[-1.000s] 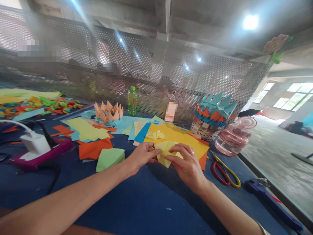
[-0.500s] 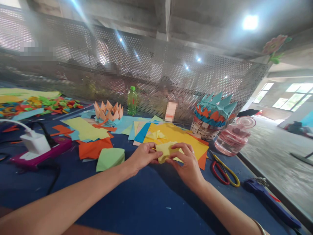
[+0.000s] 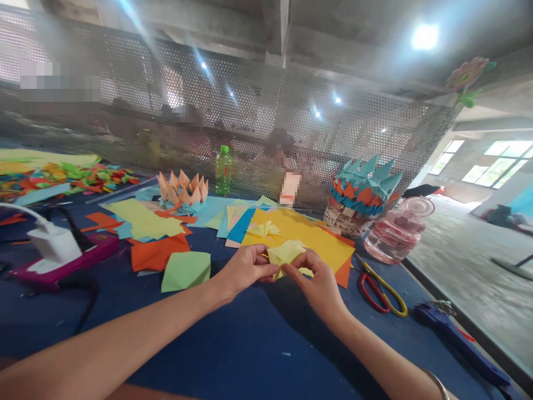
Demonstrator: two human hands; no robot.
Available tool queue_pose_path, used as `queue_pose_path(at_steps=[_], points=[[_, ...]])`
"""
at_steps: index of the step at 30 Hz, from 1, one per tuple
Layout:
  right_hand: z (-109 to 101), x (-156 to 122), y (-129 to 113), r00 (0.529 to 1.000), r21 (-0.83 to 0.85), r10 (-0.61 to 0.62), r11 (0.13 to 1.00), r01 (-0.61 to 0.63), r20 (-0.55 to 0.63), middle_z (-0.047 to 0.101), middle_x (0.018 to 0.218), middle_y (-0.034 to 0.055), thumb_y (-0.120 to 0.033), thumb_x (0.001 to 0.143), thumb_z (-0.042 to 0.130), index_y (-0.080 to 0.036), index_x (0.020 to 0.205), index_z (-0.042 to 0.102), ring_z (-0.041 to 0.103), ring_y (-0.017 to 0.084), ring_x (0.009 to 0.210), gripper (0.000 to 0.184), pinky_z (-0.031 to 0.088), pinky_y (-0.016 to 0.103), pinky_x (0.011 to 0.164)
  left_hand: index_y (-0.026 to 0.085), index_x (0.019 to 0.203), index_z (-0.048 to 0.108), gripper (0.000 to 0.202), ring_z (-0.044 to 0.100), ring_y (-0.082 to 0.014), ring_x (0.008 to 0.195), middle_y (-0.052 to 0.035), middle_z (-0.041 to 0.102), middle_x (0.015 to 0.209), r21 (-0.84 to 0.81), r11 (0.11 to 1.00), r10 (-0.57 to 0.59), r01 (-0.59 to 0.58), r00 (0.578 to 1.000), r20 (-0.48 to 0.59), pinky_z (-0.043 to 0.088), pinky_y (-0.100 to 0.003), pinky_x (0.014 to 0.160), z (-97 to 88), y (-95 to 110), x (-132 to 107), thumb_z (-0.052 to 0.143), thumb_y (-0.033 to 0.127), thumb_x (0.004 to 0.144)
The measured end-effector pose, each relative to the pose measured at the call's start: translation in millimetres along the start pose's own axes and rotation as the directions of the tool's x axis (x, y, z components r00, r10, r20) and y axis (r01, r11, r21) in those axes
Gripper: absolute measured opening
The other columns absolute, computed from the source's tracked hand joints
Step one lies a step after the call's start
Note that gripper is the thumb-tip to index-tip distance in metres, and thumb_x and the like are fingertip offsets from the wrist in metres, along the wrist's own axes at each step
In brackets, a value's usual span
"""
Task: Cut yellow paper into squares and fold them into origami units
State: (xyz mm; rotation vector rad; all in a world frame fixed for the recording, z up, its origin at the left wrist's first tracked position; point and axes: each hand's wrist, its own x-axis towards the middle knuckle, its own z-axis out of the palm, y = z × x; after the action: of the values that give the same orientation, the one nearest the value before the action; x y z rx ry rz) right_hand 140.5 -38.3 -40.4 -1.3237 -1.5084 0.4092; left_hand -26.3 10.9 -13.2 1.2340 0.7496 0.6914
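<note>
A small pale yellow piece of folded paper [image 3: 286, 253] is held up between both hands, above the blue tabletop. My left hand [image 3: 249, 268] pinches its left edge between thumb and fingers. On the other side, my right hand [image 3: 317, 278] grips the lower right part, thumb and fingertips pressed together near the middle. Just behind the hands lies a large golden yellow sheet [image 3: 320, 239], bearing a small folded yellow paper shape [image 3: 266, 229]. Some fingertips are hidden behind the paper.
Red-and-yellow-handled scissors [image 3: 381, 289], a blue-handled tool [image 3: 462, 341] and a pink water bottle [image 3: 393, 233] stand or lie at right. A paper-spiked basket [image 3: 353, 205], peach paper ring [image 3: 183, 191] and green bottle [image 3: 224, 172] sit behind. At left is a magenta power strip [image 3: 62, 261].
The paper has opened into a wider pointed shape. My right hand's fingers, raised and spread over the paper before, have lowered and closed in a pinch on it.
</note>
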Motion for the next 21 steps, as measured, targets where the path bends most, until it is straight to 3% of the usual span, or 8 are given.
queue_pose_path(at_steps=[3,12,21], points=[[1.6,-1.4,2.1,1.0,0.031,0.021,0.999,-0.021,-0.003,0.054,0.068,-0.0006,-0.035,0.079,0.064,-0.019,0.063,0.052,0.052,0.016,0.068,0.025,0.043,0.029,0.067,0.012,0.09,0.062,0.041,0.061,-0.0089,0.062,-0.0018,0.071,0.074,-0.007,1.0,-0.01,0.01,1.0,0.006,0.048,-0.019,0.061,0.7,0.3,-0.8,0.083,0.024,0.057],[1.8,-3.0,2.3,0.999,0.049,0.022,0.999,-0.02,-0.03,0.054,0.065,-0.0014,-0.033,0.079,0.064,-0.019,0.064,0.051,0.05,0.014,0.064,0.024,0.042,0.027,0.064,0.011,0.094,0.062,0.044,0.062,-0.0099,0.069,-0.0044,0.071,0.083,-0.005,0.999,0.036,-0.036,0.998,0.042,0.049,-0.021,0.067,0.5,-4.2,-1.8,0.083,0.024,0.058],[4.2,-4.1,-0.7,0.999,0.062,0.049,0.997,-0.048,-0.023,0.055,0.068,-0.0012,-0.034,0.078,0.065,-0.02,0.068,0.051,0.052,0.015,0.065,0.023,0.044,0.028,0.064,0.013,0.081,0.057,0.033,0.062,-0.0124,0.067,-0.0016,0.068,0.072,-0.005,0.998,0.069,-0.069,0.997,-0.028,0.046,-0.023,0.064,3.6,-6.0,-1.2,0.078,0.017,0.055]])
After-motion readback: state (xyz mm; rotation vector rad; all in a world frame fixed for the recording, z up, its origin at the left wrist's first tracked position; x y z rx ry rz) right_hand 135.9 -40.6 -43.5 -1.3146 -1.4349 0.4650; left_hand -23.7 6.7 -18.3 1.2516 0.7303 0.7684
